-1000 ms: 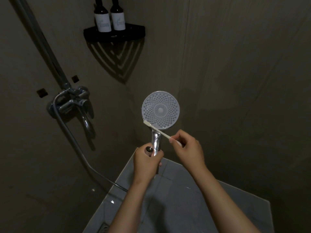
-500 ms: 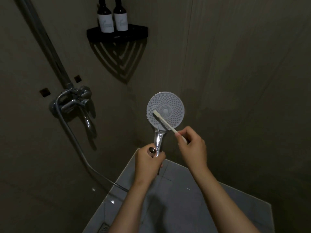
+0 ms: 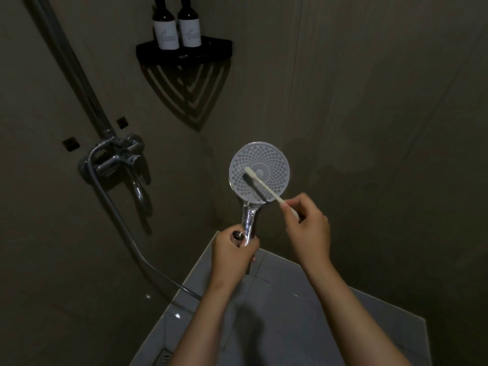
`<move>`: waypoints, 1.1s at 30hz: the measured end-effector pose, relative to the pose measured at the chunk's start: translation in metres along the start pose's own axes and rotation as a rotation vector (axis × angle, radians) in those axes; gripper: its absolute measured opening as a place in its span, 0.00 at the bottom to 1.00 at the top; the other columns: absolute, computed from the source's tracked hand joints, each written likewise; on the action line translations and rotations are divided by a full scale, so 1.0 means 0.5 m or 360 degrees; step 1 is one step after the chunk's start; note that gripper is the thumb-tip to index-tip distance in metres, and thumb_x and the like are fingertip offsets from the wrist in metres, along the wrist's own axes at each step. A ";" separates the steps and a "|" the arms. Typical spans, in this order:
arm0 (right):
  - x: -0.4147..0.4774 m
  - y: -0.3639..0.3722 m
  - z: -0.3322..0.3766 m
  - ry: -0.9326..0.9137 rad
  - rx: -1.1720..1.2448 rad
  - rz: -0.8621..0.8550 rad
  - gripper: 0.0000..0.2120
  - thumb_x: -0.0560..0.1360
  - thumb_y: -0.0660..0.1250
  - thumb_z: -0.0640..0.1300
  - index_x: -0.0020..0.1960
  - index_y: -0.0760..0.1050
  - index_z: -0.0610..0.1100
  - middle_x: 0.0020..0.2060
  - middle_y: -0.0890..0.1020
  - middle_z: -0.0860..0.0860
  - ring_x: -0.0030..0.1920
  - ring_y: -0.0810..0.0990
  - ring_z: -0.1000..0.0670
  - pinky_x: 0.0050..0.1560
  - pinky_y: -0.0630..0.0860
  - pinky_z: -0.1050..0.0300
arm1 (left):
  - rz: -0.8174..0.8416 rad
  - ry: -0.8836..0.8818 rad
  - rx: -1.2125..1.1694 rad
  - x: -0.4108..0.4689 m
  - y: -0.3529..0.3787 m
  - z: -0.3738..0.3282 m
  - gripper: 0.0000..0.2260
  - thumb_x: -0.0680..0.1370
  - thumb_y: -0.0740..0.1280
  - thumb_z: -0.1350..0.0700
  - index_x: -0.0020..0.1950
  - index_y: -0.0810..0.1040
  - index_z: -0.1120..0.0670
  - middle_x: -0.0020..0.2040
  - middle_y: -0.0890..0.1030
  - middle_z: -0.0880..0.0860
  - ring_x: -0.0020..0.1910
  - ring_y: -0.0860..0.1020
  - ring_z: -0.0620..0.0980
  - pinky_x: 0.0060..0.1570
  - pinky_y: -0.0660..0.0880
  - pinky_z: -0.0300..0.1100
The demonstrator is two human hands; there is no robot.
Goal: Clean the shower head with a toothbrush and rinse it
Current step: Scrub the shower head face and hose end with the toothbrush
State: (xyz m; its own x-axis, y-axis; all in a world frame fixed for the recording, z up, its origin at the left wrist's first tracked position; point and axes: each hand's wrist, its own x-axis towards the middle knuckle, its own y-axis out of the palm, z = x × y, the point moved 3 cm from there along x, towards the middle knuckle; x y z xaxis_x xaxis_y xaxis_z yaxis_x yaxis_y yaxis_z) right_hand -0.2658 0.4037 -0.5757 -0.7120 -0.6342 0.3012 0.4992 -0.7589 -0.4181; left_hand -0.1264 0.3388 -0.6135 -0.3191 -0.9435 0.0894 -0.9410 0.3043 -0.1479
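Observation:
The shower head [image 3: 272, 165] is a round grey disc full of small nozzles on a chrome handle, held upright with its face toward me. My left hand [image 3: 232, 250] grips the bottom of that handle, where a threaded end shows. My right hand [image 3: 307, 228] pinches a pale toothbrush [image 3: 264, 184] by its rear end. The brush head rests on the left of the disc's middle, casting a dark shadow across the nozzles.
A chrome mixer tap [image 3: 118, 159] with a riser pipe is on the left wall, and a grey hose [image 3: 126, 233] runs down from it. A black corner shelf [image 3: 184, 52] holds two dark bottles [image 3: 175, 25]. Light floor tiles [image 3: 277, 313] and a drain [image 3: 165, 360] lie below.
The toothbrush head has travelled from the disc's lower left edge up to near its middle. Both hands and the shower head have shifted slightly right in view.

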 end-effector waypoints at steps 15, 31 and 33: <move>0.005 0.020 0.027 0.0018 -0.0044 0.0054 0.08 0.75 0.65 0.50 0.40 0.72 0.48 0.32 0.78 0.53 0.37 0.78 0.45 0.37 0.76 0.48 | 0.0032 0.0013 0.0150 0.000 0.014 0.006 0.11 0.65 0.68 0.62 0.27 0.69 0.51 0.23 0.70 0.50 0.25 0.71 0.50 0.26 0.69 0.48; 0.005 0.014 0.019 0.0048 -0.0072 -0.0053 0.06 0.75 0.65 0.48 0.41 0.72 0.49 0.34 0.81 0.49 0.39 0.80 0.43 0.38 0.76 0.47 | 0.0016 -0.0037 0.0054 -0.007 0.018 0.005 0.15 0.66 0.68 0.69 0.27 0.68 0.53 0.21 0.70 0.49 0.23 0.71 0.49 0.27 0.68 0.42; 0.010 0.016 0.027 0.0026 -0.0079 -0.0060 0.06 0.75 0.65 0.49 0.41 0.72 0.49 0.35 0.81 0.47 0.40 0.79 0.41 0.39 0.76 0.47 | 0.0043 -0.0034 0.0076 -0.009 0.023 0.006 0.14 0.66 0.68 0.68 0.27 0.68 0.54 0.21 0.70 0.49 0.24 0.71 0.49 0.27 0.68 0.44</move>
State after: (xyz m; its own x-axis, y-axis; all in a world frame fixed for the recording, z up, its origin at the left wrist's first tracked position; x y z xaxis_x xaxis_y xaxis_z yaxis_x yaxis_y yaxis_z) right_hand -0.2589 0.3925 -0.5657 -0.7381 -0.6024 0.3038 0.4467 -0.7738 -0.4490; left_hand -0.1352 0.3462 -0.6184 -0.3417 -0.9377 0.0637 -0.9254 0.3238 -0.1971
